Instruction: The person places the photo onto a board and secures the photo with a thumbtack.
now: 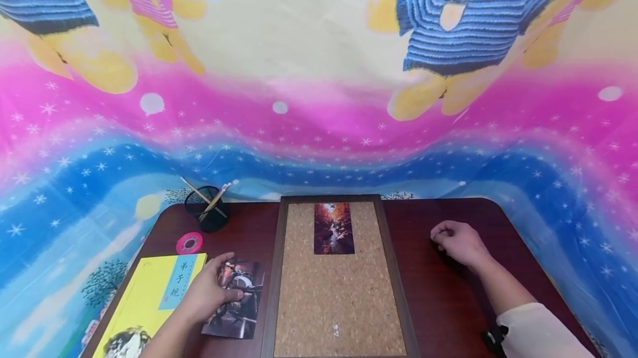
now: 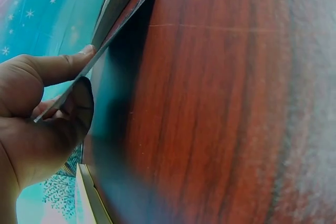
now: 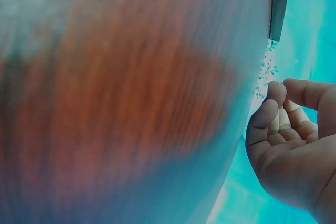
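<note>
My left hand [image 1: 206,291] pinches a dark picture card [image 1: 241,311] by its left part, thumb on the printed face and fingers behind. The left wrist view has this card [image 2: 126,22] edge-on, tilted up from the table. Left of that hand lies a yellow book [image 1: 142,286] with a blue title strip. My right hand [image 1: 461,243] is over the table's right side, its fingers curled and the thumb tip against the index finger. In the right wrist view, nothing shows plainly between the fingertips of this hand [image 3: 289,145].
A framed cork board [image 1: 344,291] lies mid-table, bearing an orange-and-dark picture [image 1: 334,230] near its far edge and a small white mark [image 1: 336,330] at its near end. Back left stand a black mesh pen cup [image 1: 214,216] and a pink ring-shaped item [image 1: 190,243]. A printed curtain [image 1: 299,125] hangs behind.
</note>
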